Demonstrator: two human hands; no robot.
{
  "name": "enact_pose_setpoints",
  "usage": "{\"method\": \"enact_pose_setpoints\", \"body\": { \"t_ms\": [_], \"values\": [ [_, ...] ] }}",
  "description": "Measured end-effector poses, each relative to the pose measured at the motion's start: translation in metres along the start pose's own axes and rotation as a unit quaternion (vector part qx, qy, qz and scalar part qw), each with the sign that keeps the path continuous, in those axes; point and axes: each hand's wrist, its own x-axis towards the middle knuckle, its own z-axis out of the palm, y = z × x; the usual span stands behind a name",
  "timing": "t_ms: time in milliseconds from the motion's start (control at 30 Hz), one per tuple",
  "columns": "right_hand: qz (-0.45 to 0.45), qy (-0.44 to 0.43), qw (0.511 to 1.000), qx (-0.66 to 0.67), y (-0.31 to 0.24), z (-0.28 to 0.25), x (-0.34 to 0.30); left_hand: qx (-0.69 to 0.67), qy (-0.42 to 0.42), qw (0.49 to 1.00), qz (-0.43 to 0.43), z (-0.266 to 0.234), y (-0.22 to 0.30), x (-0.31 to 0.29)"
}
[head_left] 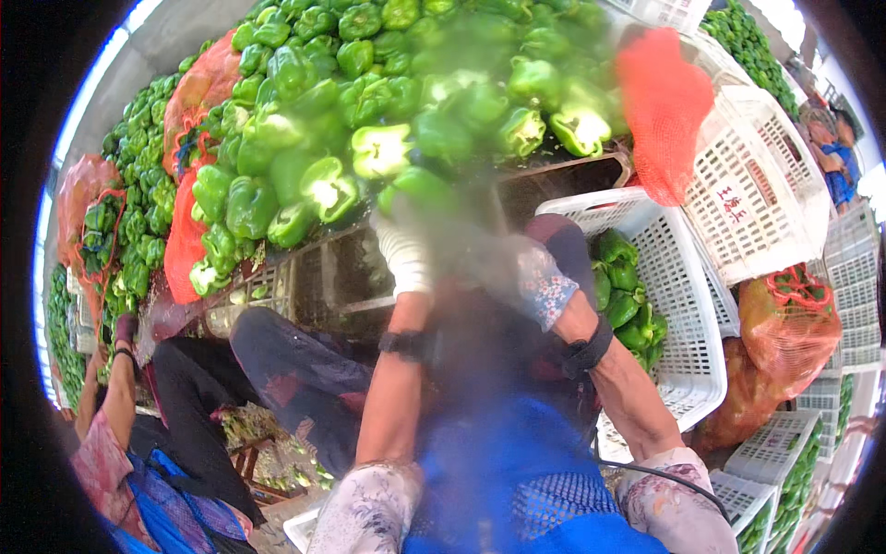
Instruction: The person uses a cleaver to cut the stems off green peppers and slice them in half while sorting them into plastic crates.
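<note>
In the middle, my left hand (402,257), in a white glove, has its fingers against a green bell pepper (417,190) at the near edge of a large pepper pile (355,57). The fingers appear closed on it, partly lost in a hazy smear. My right hand (543,284), in a floral-patterned glove, is just right of the left one; the smear hides its fingers. Along the pile's front lie several peppers with pale open faces, among them a pepper (329,188) left of my left hand. Beside my right hand stands a white crate (690,369) holding green peppers (637,319).
A red mesh bag (660,115) hangs over stacked white crates (761,189) at right. A filled mesh bag (789,319) stands beyond the near crate. Another person's arm (118,392) is at the far left, near more mesh bags (89,198).
</note>
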Motion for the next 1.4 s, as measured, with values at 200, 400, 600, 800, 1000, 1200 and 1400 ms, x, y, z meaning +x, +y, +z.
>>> {"method": "enact_pose_setpoints", "body": {
  "t_ms": [200,400,600,800,1000,1200,1400],
  "values": [
    [-0.095,0.143,0.984,-0.048,-0.008,-0.031,0.003,-0.039,0.010,0.996,0.074,0.023,0.026,0.023],
    [-0.104,0.316,0.938,-0.099,0.048,-0.092,0.083,0.178,0.019,0.934,0.308,0.057,0.079,0.087],
    [0.192,0.358,0.879,0.248,0.040,-0.107,0.058,0.502,0.008,0.834,0.226,0.017,0.036,0.098],
    [0.196,0.233,0.944,0.129,0.016,-0.058,0.024,0.324,0.057,0.908,0.259,0.084,0.017,0.081],
    [0.267,0.191,0.920,0.215,0.044,-0.062,0.067,0.086,0.042,0.984,0.150,0.147,0.047,0.105],
    [0.229,0.313,0.899,0.202,0.071,-0.081,0.135,0.176,-0.045,0.921,0.345,0.195,0.064,0.203],
    [0.283,0.319,0.849,0.313,0.078,-0.094,0.108,0.572,-0.196,0.771,0.199,0.165,0.061,0.341]
  ]
}}
